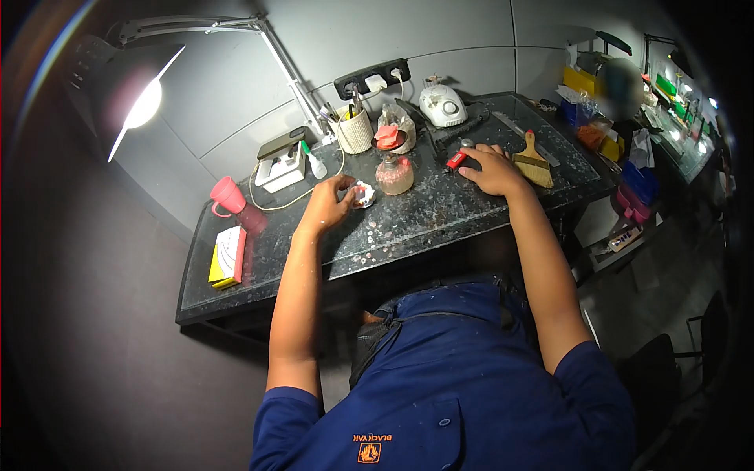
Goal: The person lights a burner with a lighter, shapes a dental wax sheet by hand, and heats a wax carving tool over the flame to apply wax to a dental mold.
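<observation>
Currently occupying the speckled black worktop (440,206), item by item. Left hand (327,204): thumb and fingertips are pinching the near edge of a small, roughly round white piece with red patches (364,195), which is sitting low over the surface. Right hand (492,169): palm is facing down, fingers are bending at a small bright-red block with a pale mark (455,160), beside a short grey cylinder (467,144); whether they are gripping or merely touching, one cannot tell. Between the hands: a squat clear glass jar with pinkish contents (394,180) is standing upright. Beside the right hand: a flat wooden-handled brush with pale bristles (534,167) is lying unused. Step in hand, by judgement: the left is keeping the white piece while the right is attending to the red block. Next move, likewise judged: calling for a settled right-hand grip, clear of the glass jar.
</observation>
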`<state>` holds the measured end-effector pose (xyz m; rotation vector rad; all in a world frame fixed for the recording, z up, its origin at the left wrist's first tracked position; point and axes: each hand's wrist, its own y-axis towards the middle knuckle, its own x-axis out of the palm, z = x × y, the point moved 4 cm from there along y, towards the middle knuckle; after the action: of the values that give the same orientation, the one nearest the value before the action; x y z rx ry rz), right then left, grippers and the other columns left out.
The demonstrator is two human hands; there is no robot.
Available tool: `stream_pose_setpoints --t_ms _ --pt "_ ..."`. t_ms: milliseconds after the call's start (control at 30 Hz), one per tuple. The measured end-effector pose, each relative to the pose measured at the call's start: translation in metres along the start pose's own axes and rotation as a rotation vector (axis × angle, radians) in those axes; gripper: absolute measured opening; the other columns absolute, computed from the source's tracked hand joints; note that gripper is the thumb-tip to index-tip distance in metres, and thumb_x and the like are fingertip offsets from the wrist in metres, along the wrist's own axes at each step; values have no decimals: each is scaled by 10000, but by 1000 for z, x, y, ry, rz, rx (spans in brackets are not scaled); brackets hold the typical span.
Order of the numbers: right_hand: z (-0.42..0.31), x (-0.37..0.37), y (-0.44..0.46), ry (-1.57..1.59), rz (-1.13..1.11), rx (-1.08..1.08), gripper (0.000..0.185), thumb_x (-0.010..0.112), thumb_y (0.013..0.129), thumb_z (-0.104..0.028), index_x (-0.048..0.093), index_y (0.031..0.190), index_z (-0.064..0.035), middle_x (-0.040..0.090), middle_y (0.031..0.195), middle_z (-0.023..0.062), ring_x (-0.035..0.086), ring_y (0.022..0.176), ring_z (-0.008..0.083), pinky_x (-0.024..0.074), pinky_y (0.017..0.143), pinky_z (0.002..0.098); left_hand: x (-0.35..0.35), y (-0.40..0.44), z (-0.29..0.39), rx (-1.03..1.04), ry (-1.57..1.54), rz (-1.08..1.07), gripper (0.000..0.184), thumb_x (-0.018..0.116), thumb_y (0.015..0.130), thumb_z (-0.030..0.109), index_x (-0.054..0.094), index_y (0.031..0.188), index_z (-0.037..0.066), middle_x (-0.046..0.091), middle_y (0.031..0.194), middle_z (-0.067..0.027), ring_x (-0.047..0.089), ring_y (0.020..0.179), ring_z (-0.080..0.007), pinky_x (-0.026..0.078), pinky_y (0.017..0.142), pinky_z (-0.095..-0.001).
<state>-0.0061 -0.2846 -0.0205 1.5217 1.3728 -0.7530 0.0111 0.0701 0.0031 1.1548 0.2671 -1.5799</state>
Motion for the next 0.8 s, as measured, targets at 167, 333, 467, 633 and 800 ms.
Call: stream_pose_setpoints --t_ms 167,333,467,633,800 --pt "1 1 1 -8 14 1 582 640 924 -432 508 1446 -212 475 1472 81 354 1405 297 216 1196 494 4 1 -8 -39 -37 -19 299 692 885 157 660 1096 -52 706 1049 -239 704 943 -339 528 827 -387" --pt "1 1 1 -1 23 -8 584 644 919 -434 513 1442 -209 488 1458 84 366 1396 300 226 1192 494 4 1 -9 -34 -74 -13 317 687 890 150 647 1121 -63 706 1044 -254 706 955 -346 528 848 -390" --pt "1 1 0 -6 33 -10 585 645 916 -434 517 1439 -205 496 1450 85 377 1389 302 232 1189 494 7 1 -14 -40 -109 -11 315 686 890 147 646 1121 -63 710 1022 -252 708 945 -348 529 849 -391" --pt "1 1 0 -6 35 -11 586 644 917 -435 516 1440 -202 495 1452 85 378 1389 299 234 1188 493 6 1 -13 -27 -86 -6 302 683 888 140 648 1113 -59 712 987 -248 710 928 -348 531 840 -390" --pt "2 2 1 2 36 -24 583 643 919 -432 518 1439 -201 496 1453 85 377 1391 297 238 1187 485 5 1 -10 -21 -84 -5 295 677 889 135 648 1111 -58 712 980 -247 712 921 -344 534 829 -385"
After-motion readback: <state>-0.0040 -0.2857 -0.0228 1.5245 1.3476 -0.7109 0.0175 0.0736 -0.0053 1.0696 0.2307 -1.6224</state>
